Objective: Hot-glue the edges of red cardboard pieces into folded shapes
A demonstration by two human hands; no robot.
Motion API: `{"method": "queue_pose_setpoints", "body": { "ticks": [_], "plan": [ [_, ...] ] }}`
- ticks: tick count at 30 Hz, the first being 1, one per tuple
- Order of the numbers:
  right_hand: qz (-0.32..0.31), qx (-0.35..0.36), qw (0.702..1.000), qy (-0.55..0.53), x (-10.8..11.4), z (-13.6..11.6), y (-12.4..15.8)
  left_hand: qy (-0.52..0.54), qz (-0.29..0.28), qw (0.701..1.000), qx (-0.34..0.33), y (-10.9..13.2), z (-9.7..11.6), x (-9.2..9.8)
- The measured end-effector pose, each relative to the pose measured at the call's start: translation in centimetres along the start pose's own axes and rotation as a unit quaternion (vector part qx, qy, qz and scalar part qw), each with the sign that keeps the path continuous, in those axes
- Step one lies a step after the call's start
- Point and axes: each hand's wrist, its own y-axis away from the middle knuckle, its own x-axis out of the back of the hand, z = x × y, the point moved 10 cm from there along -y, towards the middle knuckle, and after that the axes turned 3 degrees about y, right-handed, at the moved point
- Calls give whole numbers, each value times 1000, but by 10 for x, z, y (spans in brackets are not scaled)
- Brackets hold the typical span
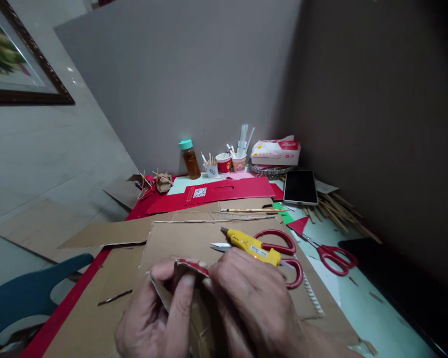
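At the near middle, the left hand (pixel 159 315) pinches a red-edged cardboard piece (pixel 206 318) between thumb and fingers; the right hand (pixel 256 303) bunches its fingers at the right end, though whether they grip it I cannot tell. Just beyond the right hand, a yellow glue gun (pixel 252 245) lies across red-handled scissors (pixel 299 273) on a flat cardboard sheet (pixel 182 236).

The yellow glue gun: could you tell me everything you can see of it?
The yellow glue gun has a plastic-looking body, a dark nozzle pointing left, a pale printed label and a small orange-red glow beside that label. It lies aslant across red-handled scissors on brown cardboard. The right hand hides part of it in this view; whether they touch cannot be told.
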Motion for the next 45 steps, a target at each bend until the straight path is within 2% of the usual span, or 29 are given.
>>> {"method": "queue_pose_setpoints", "body": {
  "ticks": [7,11,14,21,24,28,31,34,37,42,45],
  "plan": [
    [24,22,999,23,7,-9,-10,27,-27,999,17,-3,-6,-5],
    [49,55,994,78,12,-21,-13,-17,-23,1000,-8,-3,4,-5],
    [60,69,992,92,14,-26,-14,7,-19,1000,-17,-3,8,-5],
    [76,102,984,124,20,-32,-16,34,-59,989,-132,-9,19,-3],
    [84,112,981,134,22,-34,-16,32,-50,988,-140,-13,16,0],
    [81,119,980,140,22,-38,-15,47,0,986,-158,-15,22,10],
    [103,127,976,146,22,-43,-13,39,-23,977,-209,-14,36,8],
    [135,134,970,148,24,-46,-12,24,-36,981,-190,-13,37,9],
    [128,137,971,145,22,-46,-14,-7,-24,988,-154,-12,32,12],
    [104,140,973,149,19,-44,-15,-14,-69,978,-197,-9,42,9],
    [91,138,975,151,17,-44,-14,-1,-75,972,-224,-9,46,8]
  ]
}}
